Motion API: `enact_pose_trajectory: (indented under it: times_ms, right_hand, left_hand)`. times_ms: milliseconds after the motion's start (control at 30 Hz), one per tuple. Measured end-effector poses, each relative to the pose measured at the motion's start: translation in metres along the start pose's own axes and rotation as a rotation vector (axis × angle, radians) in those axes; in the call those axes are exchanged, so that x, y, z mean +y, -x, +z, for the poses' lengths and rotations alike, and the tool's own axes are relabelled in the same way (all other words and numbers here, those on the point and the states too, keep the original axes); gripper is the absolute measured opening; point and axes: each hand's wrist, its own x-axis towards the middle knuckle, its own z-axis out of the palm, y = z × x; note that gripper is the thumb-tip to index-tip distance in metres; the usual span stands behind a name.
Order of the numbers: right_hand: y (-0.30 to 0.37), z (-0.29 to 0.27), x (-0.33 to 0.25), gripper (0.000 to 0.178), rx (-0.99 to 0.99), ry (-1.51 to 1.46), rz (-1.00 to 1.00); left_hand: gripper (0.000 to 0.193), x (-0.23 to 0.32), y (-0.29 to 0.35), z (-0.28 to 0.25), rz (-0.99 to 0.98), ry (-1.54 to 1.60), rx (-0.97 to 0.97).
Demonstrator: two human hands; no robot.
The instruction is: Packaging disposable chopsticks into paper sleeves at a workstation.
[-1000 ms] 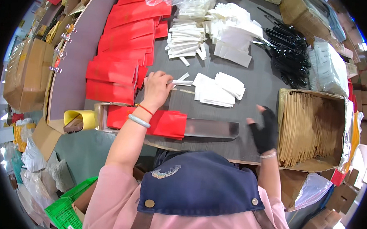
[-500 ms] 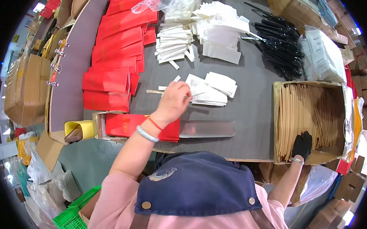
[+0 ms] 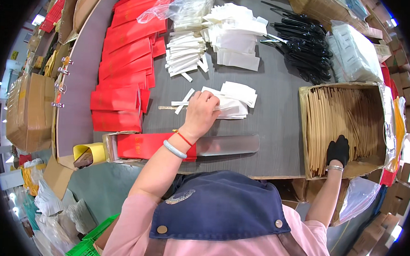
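My bare left hand [image 3: 201,112], wearing a red string and a pale bangle, reaches over the table with bent fingers closed at the left end of a small pile of flat white napkins [image 3: 233,108]. Its fingertips are partly hidden. Just left of it lie narrow white paper strips [image 3: 182,102] and a thin speckled strip [image 3: 166,108]. Below my left forearm, red paper sleeves [image 3: 138,145] lie in a shallow tray. My right hand [image 3: 338,151], in a black glove, rests with fingers stretched out on thin wooden chopsticks [image 3: 326,117] packed in a cardboard box [image 3: 302,127].
Red sleeves [image 3: 126,56] lie overlapped at the left by an upright panel [image 3: 81,77]. Farther back are bundled white strips [image 3: 185,54], more white napkins [image 3: 236,38], black plastic spoons [image 3: 304,45] and a white plastic-wrapped pack [image 3: 357,52]. A yellow holder [image 3: 89,154] sits at the front left corner.
My left hand has moved a little to the right, onto the napkin pile, uncovering more white strips. My right hand has shifted slightly farther up over the chopsticks. The whole view has shifted slightly.
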Motion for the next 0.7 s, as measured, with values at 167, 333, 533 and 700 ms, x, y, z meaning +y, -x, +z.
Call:
enact_pose_trajectory:
  times_ms: [167, 333, 533, 700]
  right_hand:
    - [0.0, 0.001, 0.001, 0.023, 0.059, -0.063, -0.057]
    - [-0.005, 0.003, 0.005, 0.034, -0.055, -0.041, 0.0]
    - [-0.005, 0.012, 0.019, 0.044, 0.127, -0.32, 0.069]
    - [0.026, -0.011, 0.03, 0.027, 0.476, -0.606, -0.222]
  left_hand:
    - [0.023, 0.004, 0.001, -0.003, 0.04, -0.011, 0.035]
    - [0.02, 0.002, 0.002, -0.004, 0.059, 0.008, 0.036]
    - [0.016, 0.008, 0.007, -0.011, -0.065, 0.149, 0.014]
    - [0.018, 0.031, 0.026, -0.052, -0.424, 0.556, -0.346]
